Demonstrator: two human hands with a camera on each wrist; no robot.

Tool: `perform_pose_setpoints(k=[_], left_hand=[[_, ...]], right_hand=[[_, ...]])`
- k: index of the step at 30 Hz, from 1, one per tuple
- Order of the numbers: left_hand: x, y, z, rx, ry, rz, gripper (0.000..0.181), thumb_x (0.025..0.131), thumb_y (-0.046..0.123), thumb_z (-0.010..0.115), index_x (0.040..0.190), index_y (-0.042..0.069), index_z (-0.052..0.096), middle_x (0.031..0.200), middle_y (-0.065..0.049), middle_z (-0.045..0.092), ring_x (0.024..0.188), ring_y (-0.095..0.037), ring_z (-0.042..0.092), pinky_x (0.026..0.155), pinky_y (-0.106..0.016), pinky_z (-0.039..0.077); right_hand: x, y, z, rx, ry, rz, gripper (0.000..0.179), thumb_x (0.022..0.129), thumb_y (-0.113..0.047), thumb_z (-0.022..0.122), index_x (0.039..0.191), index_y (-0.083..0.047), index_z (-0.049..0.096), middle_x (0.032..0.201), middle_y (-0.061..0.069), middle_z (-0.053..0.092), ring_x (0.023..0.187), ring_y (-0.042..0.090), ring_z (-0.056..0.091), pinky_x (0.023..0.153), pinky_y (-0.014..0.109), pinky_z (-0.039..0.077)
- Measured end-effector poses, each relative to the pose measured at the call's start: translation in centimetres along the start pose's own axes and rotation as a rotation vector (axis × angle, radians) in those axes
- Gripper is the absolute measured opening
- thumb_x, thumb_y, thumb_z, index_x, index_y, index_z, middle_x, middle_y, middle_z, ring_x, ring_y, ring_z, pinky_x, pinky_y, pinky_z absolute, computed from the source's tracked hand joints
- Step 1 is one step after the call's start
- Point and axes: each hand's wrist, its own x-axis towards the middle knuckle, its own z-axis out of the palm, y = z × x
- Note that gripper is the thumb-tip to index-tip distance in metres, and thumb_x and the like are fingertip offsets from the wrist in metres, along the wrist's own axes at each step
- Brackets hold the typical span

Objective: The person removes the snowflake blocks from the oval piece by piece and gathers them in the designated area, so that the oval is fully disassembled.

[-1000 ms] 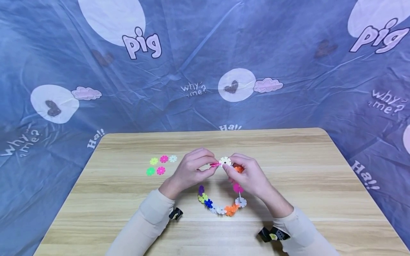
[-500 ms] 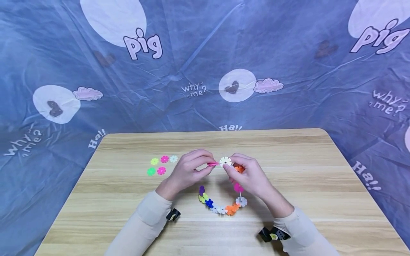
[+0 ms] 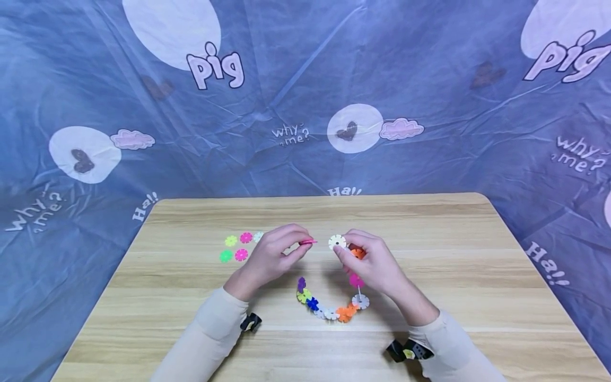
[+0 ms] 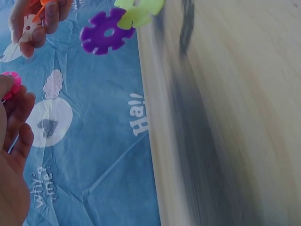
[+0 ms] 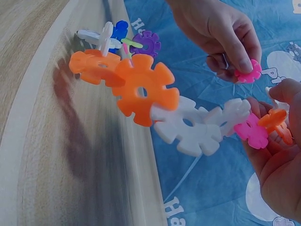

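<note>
Angling inward, my left hand [image 3: 272, 253] is pinching a pink disc [image 3: 308, 242] left of, and apart from, the white disc [image 3: 337, 240] that my right hand [image 3: 373, 261] is pinching. The chain [image 3: 343, 314] is curving nearer me than the white disc, my right hand partly hiding an orange disc [image 3: 357, 255].

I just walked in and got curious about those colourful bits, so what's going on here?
Someone's left hand pinches a pink disc edge-on to the head camera. The right hand holds a white disc, which appears to belong to a linked chain of notched discs whose other end is purple. The pink and white discs are apart. Five loose discs lie on the table off to the left, one partly hidden by the left hand.
</note>
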Motion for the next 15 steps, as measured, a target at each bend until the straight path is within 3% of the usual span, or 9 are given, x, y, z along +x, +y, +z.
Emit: perform_pose_setpoints(k=[11,15], left_hand=[[-1.1,-0.4,-1.1,0.017,-0.059,-0.116,0.018,0.096,0.003,0.078,0.114,0.008,0.078,0.110,-0.005,0.078,0.103,-0.019,0.076,0.096,-0.030,0.063],[-1.5,-0.5,-1.5,-0.001,-0.073,-0.183,0.017,0.098,0.005,0.077,0.115,0.009,0.078,0.108,-0.003,0.078,0.096,-0.015,0.074,0.087,-0.027,0.063]], right_hand=[[0.0,0.0,0.0,-0.010,0.004,-0.001,0.016,0.103,-0.006,0.070,0.088,-0.010,0.073,0.077,0.003,0.066,0.056,0.007,0.064,0.047,0.027,0.055],[0.0,0.1,0.0,-0.014,0.006,-0.003,0.017,0.103,-0.007,0.070,0.087,-0.010,0.073,0.077,0.002,0.066,0.056,0.007,0.064,0.047,0.027,0.055]])
